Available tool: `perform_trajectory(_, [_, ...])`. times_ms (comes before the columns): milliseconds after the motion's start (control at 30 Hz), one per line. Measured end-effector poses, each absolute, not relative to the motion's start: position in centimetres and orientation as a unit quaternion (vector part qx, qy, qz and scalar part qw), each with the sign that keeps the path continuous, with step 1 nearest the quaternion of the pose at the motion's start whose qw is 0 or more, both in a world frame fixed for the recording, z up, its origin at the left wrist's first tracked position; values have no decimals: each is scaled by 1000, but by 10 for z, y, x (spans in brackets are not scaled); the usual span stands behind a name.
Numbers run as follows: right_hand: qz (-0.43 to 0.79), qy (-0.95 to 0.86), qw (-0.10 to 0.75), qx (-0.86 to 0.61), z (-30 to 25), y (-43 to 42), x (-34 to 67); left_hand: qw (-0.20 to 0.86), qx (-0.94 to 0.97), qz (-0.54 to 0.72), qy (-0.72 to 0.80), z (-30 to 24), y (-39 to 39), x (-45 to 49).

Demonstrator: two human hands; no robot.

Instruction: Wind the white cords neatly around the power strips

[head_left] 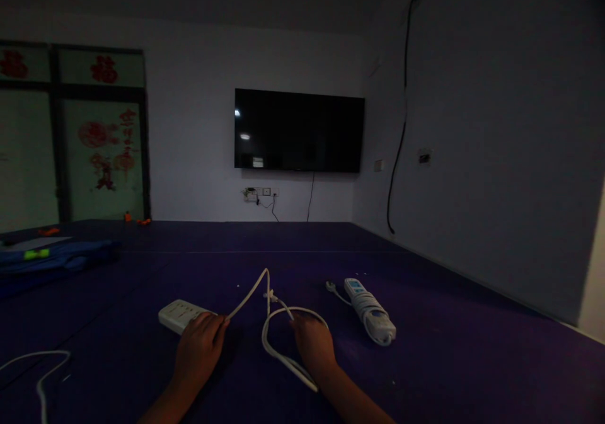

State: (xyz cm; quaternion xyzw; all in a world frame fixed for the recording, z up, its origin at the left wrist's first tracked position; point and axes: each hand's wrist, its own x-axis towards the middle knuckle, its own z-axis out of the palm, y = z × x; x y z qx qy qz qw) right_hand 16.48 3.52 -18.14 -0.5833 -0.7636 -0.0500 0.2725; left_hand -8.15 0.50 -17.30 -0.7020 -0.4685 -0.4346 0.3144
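Note:
On the purple tabletop, my left hand (202, 342) is closed around the near end of a white power strip (180, 314), where its cord comes out. The white cord (250, 293) rises in a peak between my hands and falls into loose loops. My right hand (312, 343) is closed on the cord near its plug (271, 295), which points away from me. Its fingertips are partly hidden by the back of the hand. Right of it lies a second power strip (371, 312) with its cord wound around it and its plug (330, 285) sticking out to the left.
Blue folded cloth (70, 257) lies at the far left, with small orange objects (144, 222) farther back. Another white cable (45, 380) curves at the near left. A television (299, 131) hangs on the far wall; a wall borders the table's right side.

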Motion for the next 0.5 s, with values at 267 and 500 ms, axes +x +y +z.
perform_trajectory(267, [-47, -760, 334, -556, -181, 34, 169, 320, -707, -424, -468, -174, 5, -81])
perform_trajectory(500, [-94, -733, 517, -432, -163, 15, 155, 326, -714, -409, -465, -174, 6, -82])
